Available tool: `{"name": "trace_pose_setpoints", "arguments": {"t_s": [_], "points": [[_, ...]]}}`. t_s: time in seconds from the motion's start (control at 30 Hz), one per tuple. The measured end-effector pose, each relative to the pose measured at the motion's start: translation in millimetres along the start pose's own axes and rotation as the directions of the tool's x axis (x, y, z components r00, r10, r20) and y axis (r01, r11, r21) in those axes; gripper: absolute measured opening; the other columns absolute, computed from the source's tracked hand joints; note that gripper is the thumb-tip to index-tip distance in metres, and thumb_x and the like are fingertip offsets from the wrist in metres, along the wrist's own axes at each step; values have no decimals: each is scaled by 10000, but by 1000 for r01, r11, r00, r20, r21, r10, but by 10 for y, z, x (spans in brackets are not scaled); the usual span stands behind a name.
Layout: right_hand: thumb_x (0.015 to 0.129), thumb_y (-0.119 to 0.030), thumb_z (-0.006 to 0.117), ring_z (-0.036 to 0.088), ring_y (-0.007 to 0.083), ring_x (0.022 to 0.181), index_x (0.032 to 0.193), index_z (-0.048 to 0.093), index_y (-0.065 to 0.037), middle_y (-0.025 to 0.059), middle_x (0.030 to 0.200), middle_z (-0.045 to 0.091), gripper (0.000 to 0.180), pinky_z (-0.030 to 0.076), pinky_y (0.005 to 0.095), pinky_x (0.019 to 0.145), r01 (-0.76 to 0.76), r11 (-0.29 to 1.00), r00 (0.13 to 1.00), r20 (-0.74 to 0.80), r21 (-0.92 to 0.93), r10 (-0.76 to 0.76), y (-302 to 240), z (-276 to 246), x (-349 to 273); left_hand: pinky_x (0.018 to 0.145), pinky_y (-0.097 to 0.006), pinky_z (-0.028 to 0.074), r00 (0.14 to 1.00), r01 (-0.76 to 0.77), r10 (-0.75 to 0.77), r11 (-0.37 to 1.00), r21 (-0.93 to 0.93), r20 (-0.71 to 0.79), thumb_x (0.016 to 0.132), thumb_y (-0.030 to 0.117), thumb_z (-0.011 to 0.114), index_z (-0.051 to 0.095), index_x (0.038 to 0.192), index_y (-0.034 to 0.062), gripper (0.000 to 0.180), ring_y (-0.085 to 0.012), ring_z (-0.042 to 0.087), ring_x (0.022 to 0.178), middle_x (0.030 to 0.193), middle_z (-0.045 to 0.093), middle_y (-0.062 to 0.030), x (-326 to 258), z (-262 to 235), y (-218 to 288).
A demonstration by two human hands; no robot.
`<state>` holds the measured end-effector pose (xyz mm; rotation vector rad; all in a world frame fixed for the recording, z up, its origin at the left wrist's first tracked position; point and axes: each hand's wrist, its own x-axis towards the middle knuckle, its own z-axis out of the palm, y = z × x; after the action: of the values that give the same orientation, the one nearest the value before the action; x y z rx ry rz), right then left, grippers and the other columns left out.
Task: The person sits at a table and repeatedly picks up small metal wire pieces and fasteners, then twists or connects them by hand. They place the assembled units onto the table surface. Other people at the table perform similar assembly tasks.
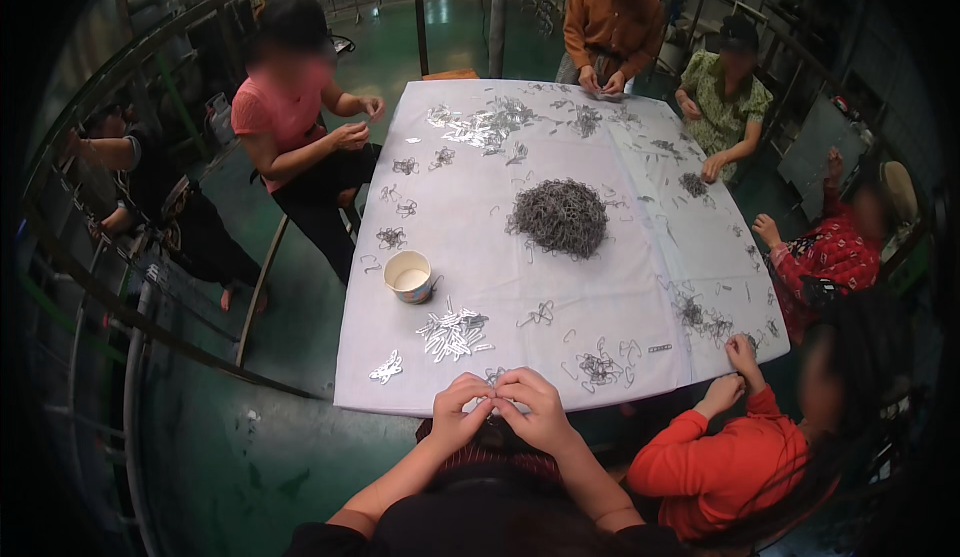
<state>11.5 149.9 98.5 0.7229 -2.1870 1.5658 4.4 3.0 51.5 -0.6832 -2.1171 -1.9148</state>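
Note:
My left hand and my right hand meet at the near edge of the table, thumbs and fingertips pinched together. Whatever lies between the fingers is too small and covered to name. Just beyond them a few bent wire hooks show on the white cloth. Left of these is a loose pile of flat, shiny metal strips, with a smaller cluster of silver strips nearer the corner. Off to the right of my hands lies a tangle of wire hooks.
A large heap of dark wire hooks fills the middle of the white-covered table. A paper cup stands near the left edge. Several people work around the table; the closest, in a red-orange sleeve, sits at my right. More silver strips lie far off.

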Motion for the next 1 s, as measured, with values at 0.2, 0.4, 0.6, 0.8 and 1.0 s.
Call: {"name": "trace_pose_setpoints", "arguments": {"t_s": [0.2,0.4,0.6,0.8,1.0], "points": [[718,12,597,570,226,712,778,569,16,105,841,617,67,458,310,625,76,997,995,-59,5,-75,11,-28,-11,721,-303,425,999,-25,26,998,-49,23,663,20,621,578,886,-7,229,-212,546,789,826,588,-103,43,13,-57],[788,-14,555,618,239,728,788,541,14,161,853,631,31,489,300,646,50,991,997,-69,127,-42,-27,-111,-31,839,-321,369,984,114,-105,992,55,-147,699,79,564,494,1083,6,397,-223,509,939,987,556,-113,163,-123,-674],[787,-22,555,602,232,654,808,526,9,149,837,629,48,488,287,582,105,993,994,-32,44,-104,-109,-147,-60,832,-412,349,997,54,-81,653,756,-1,698,228,626,512,1086,32,449,-321,443,977,1031,501,-160,276,-309,-1566],[833,-32,509,618,197,719,827,528,28,162,838,633,64,491,287,672,-56,979,969,-226,197,101,-71,-236,-239,774,-376,396,988,16,-134,590,807,78,663,221,667,593,972,69,353,-282,483,903,957,523,-121,307,-322,-1594],[852,-44,491,603,176,720,859,517,41,174,853,626,90,478,282,694,-41,962,960,-256,268,112,-72,-353,-175,708,-371,380,981,-5,-155,588,809,118,654,182,657,616,861,107,224,-258,494,818,827,540,-81,397,-310,-1724]]}}
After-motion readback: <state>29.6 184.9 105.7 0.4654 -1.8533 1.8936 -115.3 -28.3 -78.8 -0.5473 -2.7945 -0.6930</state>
